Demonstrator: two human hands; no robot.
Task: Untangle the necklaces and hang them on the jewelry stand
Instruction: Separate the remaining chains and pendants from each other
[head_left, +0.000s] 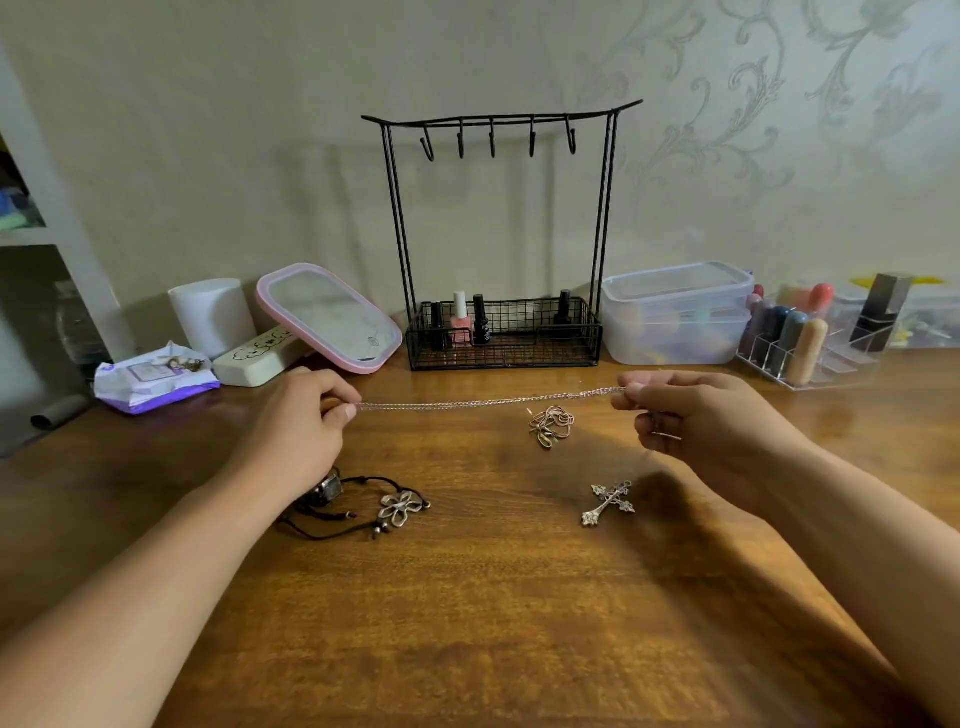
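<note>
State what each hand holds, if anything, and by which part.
Both hands hold one thin chain, stretched taut above the table. The left hand pinches its left end; the right hand pinches its right end.

Home dressing table: mirror (332, 317), nail polish (460, 318), wallpaper (753, 114)

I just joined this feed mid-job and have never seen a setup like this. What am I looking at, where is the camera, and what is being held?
No machine: a person's bare hands, filmed by a head-worn camera looking down. The left hand and right hand pinch a thin chain stretched between them. On the wooden table lie a tangled chain, a cross pendant and a black cord necklace with a flower pendant. The jewelry stand behind has bare hooks.
</note>
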